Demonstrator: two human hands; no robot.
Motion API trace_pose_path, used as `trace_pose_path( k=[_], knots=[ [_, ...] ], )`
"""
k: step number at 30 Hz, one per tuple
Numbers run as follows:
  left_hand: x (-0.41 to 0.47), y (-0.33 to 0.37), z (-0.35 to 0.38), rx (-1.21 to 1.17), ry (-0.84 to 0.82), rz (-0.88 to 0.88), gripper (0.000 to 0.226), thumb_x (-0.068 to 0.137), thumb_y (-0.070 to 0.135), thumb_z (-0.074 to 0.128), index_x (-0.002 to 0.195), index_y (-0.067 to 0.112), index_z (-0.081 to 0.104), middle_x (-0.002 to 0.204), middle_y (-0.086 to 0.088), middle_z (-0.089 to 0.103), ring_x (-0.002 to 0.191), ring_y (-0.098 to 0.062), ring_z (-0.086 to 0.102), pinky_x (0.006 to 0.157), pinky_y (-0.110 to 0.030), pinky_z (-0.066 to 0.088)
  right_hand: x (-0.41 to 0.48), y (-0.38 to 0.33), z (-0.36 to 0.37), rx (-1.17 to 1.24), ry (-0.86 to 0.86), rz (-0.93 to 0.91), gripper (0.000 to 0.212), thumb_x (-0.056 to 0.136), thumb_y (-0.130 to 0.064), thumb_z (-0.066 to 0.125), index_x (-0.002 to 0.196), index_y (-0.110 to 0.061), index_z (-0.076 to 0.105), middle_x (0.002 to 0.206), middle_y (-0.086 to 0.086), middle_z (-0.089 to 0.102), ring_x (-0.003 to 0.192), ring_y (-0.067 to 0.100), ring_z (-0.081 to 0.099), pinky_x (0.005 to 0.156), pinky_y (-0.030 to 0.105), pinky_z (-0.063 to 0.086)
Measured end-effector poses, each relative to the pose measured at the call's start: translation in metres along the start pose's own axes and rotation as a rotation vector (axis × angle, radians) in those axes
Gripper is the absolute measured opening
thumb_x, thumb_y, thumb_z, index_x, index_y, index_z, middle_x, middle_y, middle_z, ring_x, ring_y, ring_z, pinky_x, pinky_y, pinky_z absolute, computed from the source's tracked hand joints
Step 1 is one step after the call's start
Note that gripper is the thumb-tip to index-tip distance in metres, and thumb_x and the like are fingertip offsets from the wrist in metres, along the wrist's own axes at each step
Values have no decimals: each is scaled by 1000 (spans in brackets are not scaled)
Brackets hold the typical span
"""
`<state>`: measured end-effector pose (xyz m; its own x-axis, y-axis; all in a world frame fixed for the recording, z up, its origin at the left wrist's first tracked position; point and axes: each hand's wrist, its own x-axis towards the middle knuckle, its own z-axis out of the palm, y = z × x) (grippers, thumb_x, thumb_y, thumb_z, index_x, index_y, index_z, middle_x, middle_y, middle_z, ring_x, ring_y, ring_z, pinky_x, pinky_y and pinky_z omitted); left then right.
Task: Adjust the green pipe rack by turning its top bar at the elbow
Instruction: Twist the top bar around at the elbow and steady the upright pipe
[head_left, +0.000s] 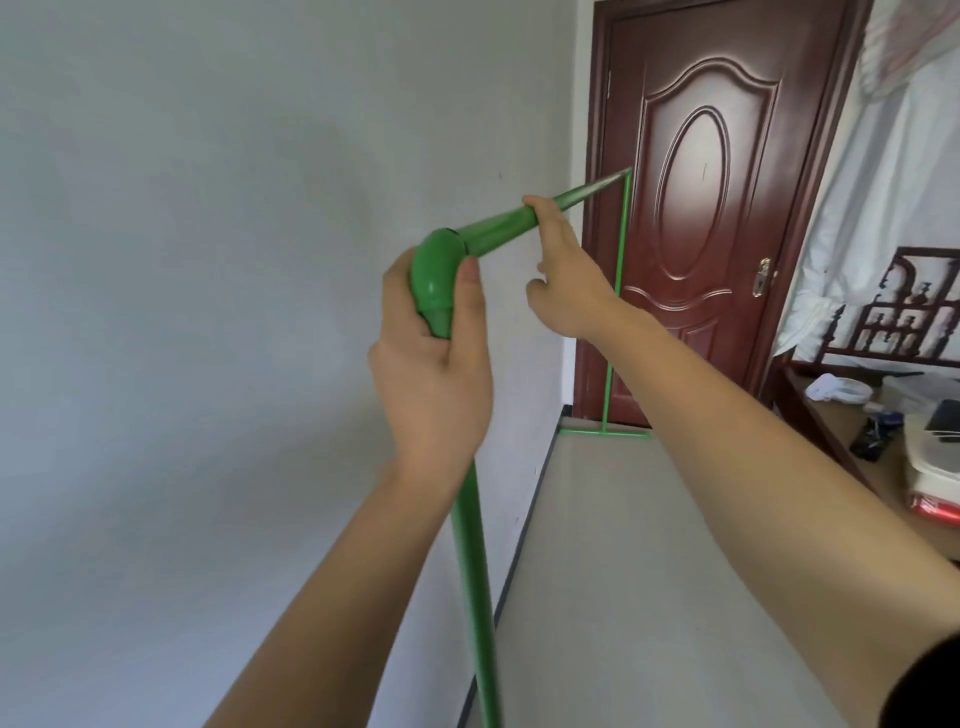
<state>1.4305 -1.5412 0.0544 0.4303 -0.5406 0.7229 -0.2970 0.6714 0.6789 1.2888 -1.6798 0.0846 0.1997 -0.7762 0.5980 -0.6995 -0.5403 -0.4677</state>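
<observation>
The green pipe rack stands along the white wall. Its near upright rises to a rounded green elbow. My left hand is wrapped around the upright just under the elbow, thumb pressed on the elbow's right side. From the elbow the top bar runs away to the far upright by the door. My right hand grips the top bar a short way past the elbow, fingers curled over it. The far foot bar lies on the floor.
A dark red wooden door closes the end of the passage. On the right stand a wooden desk with clutter and a carved dark shelf below a white curtain. The pale floor stretches between wall and desk.
</observation>
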Motion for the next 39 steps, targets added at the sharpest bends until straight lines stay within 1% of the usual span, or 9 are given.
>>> trace_pose_path(
  k=[5,11,15,20,23,25,28,32,39],
  knots=[
    [-7,2,4,-50,-48,0,28,106,26,60,131,14,60,67,34,59,57,4,56,57,-5,41,-3,9,-1,21,41,-31,93,76,11,45,154,-28,11,165,8,7,132,33,47,94,52,53],
    [-21,13,8,-75,-99,3,32,105,28,61,134,15,59,73,36,61,62,5,58,60,-5,42,-15,19,-6,37,120,-69,89,77,12,45,154,-21,15,163,5,13,123,28,52,97,44,53],
    [-24,18,7,-98,-101,-13,29,104,29,62,132,19,60,66,27,61,53,-1,53,56,-9,41,-19,18,-15,64,126,-96,76,85,12,43,152,-17,23,160,9,22,134,24,43,105,35,46],
    [-34,10,-3,-199,-203,-92,22,98,49,57,104,29,60,58,11,44,47,-14,39,46,-31,38,-13,7,-31,406,156,118,48,97,2,39,139,-21,50,137,4,45,114,16,49,103,46,49],
    [-49,4,-9,-194,-248,-114,34,94,54,51,89,20,53,57,2,42,45,-14,41,42,-29,40,-14,-18,-40,826,97,367,40,106,-34,40,144,-22,43,125,-4,44,118,21,55,96,40,55],
    [-54,3,-11,-151,-251,-81,25,96,55,49,79,36,48,59,-1,41,47,-19,41,43,-37,42,-11,-31,-41,1025,30,457,45,102,-43,49,141,-21,42,125,-1,44,116,26,60,96,43,56],
    [-54,3,-12,-87,-215,-69,24,96,57,48,73,51,43,62,-4,41,51,-26,41,45,-49,43,1,-46,-36,1177,2,492,39,97,-22,62,129,-3,49,110,15,61,88,25,72,83,41,63],
    [-51,1,-14,-59,-206,-82,25,97,58,46,74,51,42,62,-4,42,51,-27,43,44,-53,43,7,-59,-31,1193,77,529,32,90,0,56,119,-1,44,79,11,55,57,16,64,60,27,60],
    [-60,15,-16,-49,-218,-90,30,97,55,45,78,32,39,58,9,39,48,-13,39,46,-38,39,-3,-58,-42,1074,132,523,31,83,1,58,113,2,51,79,12,56,62,19,61,62,26,59]
  ],
)
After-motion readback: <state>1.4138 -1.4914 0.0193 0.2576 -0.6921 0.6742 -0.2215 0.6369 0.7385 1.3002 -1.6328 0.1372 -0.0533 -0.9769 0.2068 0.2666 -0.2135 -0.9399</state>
